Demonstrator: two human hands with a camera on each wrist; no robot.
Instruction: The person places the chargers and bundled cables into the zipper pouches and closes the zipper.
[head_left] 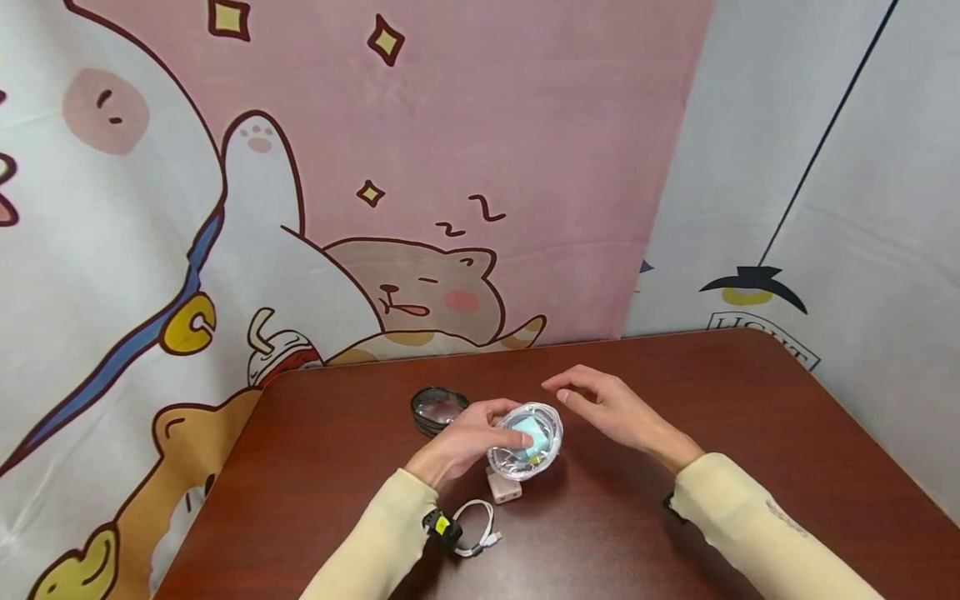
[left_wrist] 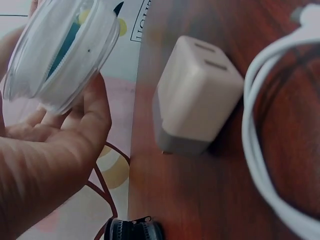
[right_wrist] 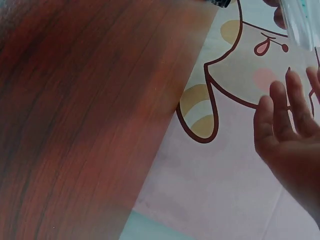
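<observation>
Head view: left hand (head_left: 471, 439) grips a clear round case (head_left: 553, 427)

The case is above the table (head_left: 735, 400), the left fingers and thumb curled round its side, with a pale teal item (head_left: 531, 432) visible inside. Just to its right, the right hand (head_left: 611, 408) hovers with relaxed, slightly bent fingers — touching nothing.

A white charger (head_left: 503, 487) with two slots in its end rests on the table, partly hidden by the case. Nearer the person, a white cable (head_left: 491, 539) lies looped beside the left wrist. Beyond the left hand sits a black round case (head_left: 439, 407), partly covered by the fingers — its zip shows in the left wrist view. A cartoon-printed cloth (head_left: 525, 125) hangs behind the table.
</observation>
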